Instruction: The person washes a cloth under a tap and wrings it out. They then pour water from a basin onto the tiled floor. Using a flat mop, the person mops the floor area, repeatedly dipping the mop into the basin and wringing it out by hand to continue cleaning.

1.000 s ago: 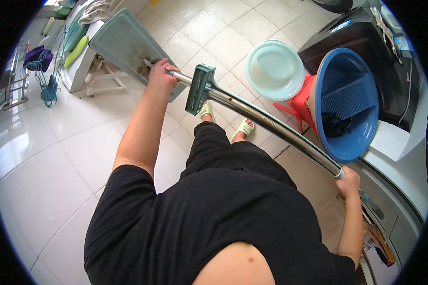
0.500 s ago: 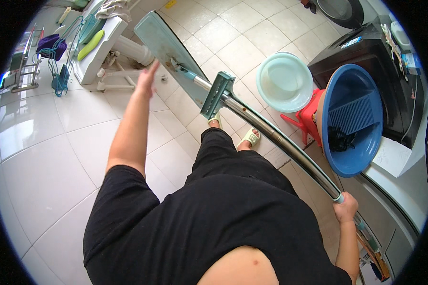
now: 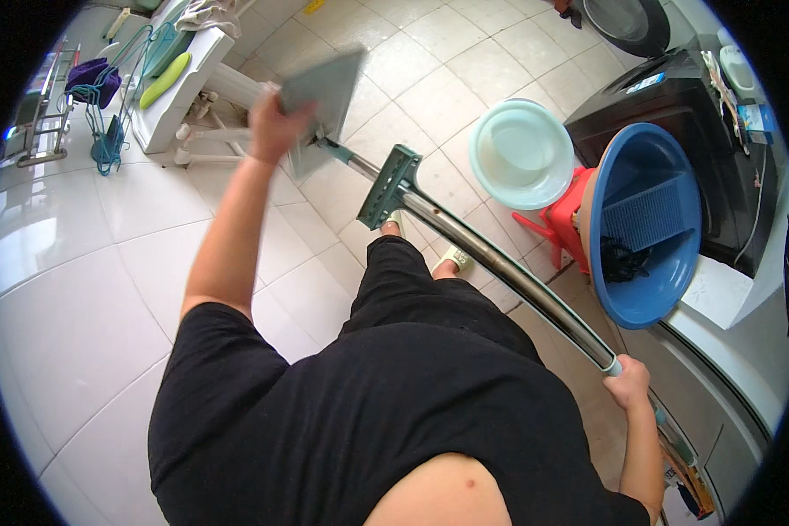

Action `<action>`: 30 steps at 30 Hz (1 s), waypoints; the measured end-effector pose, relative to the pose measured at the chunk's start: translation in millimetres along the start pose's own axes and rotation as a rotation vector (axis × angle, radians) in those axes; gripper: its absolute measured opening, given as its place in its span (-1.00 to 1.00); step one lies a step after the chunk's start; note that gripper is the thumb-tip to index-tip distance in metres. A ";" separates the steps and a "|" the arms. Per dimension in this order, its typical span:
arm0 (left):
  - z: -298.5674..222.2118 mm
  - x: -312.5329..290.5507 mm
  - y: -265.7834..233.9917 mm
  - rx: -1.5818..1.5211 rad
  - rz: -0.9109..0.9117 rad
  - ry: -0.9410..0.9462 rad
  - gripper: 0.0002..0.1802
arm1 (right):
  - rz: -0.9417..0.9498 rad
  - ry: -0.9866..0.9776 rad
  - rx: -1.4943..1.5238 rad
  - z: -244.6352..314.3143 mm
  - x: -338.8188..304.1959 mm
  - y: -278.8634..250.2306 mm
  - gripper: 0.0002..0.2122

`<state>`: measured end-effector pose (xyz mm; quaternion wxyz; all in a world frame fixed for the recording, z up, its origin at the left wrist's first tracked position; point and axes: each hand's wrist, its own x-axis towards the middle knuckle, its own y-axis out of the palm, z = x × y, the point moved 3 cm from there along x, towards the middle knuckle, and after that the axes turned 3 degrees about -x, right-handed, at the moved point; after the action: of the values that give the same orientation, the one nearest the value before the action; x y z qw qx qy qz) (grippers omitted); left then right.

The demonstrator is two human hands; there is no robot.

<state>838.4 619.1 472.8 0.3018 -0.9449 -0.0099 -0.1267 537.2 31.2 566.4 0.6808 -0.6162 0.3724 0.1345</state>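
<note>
A flat mop stretches diagonally in front of me, its silver pole (image 3: 491, 256) raised above the floor. My right hand (image 3: 629, 382) is wrapped round the pole's lower right end. Partway along the pole sits a dark green slotted squeegee piece (image 3: 389, 188). At the far end, the grey-green mop plate (image 3: 335, 83) is tilted and blurred by motion. My left hand (image 3: 276, 127) is at the plate's left side, its fingers overlapping the plate. Those fingers are smeared, so their grip on the plate is unclear.
To the right, a pale green basin (image 3: 522, 153) stands near a red stool (image 3: 570, 219). A large blue tub (image 3: 647, 289) with a washboard leans by a black appliance (image 3: 675, 105). Teal hangers (image 3: 114, 114) and a white sink counter (image 3: 184, 96) are at the left.
The mop plate has swung round on its joint and is now angled differently. My left hand has moved up onto its edge. My right hand keeps its hold on the pole.
</note>
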 end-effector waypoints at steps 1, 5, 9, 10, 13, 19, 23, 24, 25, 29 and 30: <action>-29.0 -24.3 23.5 0.102 0.000 0.210 -0.70 | 0.004 -0.005 -0.004 7.7 1.5 0.9 -0.83; -36.6 -84.2 65.6 0.345 0.132 0.397 -0.70 | 0.170 0.039 0.041 23.7 -2.7 8.9 -0.82; -30.3 -93.2 60.3 0.265 0.055 0.390 -0.70 | 0.281 0.079 0.049 32.9 -5.1 17.8 -0.81; -31.2 -93.7 58.6 0.266 0.094 0.380 -0.70 | 0.308 0.059 0.049 37.1 -6.3 15.1 -0.79; -27.2 -96.1 50.2 0.292 0.134 0.366 -0.71 | 0.318 0.045 -0.016 38.5 -2.0 16.3 -0.78; -8.1 -111.8 46.3 0.276 0.115 0.294 -0.69 | 0.455 0.049 0.085 33.5 7.7 26.0 -0.74; 16.2 -95.0 44.2 0.067 -0.182 0.177 -0.70 | 0.677 0.090 0.185 28.7 26.2 33.6 -0.73; 21.0 -90.5 41.4 0.076 -0.201 0.162 -0.72 | 0.638 0.052 0.150 32.8 33.2 31.8 -0.73; 25.0 -87.8 36.2 0.085 -0.221 0.147 -0.73 | 0.598 0.013 0.112 37.7 40.3 29.7 -0.73; 55.3 -114.3 28.9 0.349 0.014 0.198 -0.76 | 0.318 -0.053 -0.090 99.7 69.1 11.3 -0.72; 65.9 -122.3 23.6 0.441 -0.041 0.161 -0.74 | 0.276 -0.078 -0.135 117.5 76.4 14.8 -0.72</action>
<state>737.6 644.7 377.6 0.4983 -0.8424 -0.0324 -0.2025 620.2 123.5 499.7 0.6267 -0.5980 0.4169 0.2755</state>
